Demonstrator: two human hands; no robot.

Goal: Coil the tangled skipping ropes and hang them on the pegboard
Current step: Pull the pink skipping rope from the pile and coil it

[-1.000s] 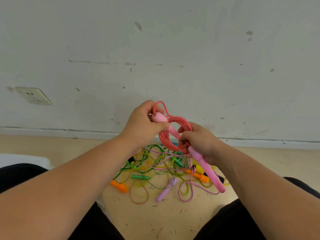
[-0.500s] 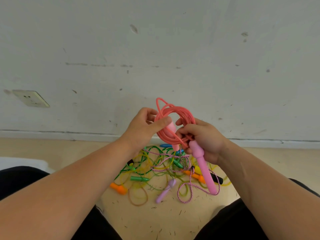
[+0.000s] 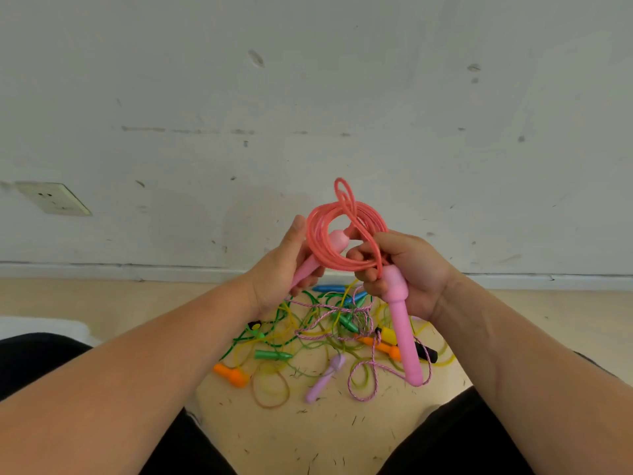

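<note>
A pink skipping rope is wound into a coil held up in front of the wall. My left hand grips one pink handle, whose head pokes through the coil. My right hand pinches the coil's lower right side and holds the second pink handle, which hangs down. On the floor below lies a tangle of ropes in green, yellow and pink-white braid, with orange, green, blue, lilac and black handles.
A white wall with a skirting board stands close behind the pile. A wall socket sits at left. My dark-clothed legs frame the wooden floor on both sides. No pegboard is in view.
Both hands have lifted the pink coil higher. The left hand's handle has swung so its head points up through the coil, and the right-hand handle hangs more upright.
</note>
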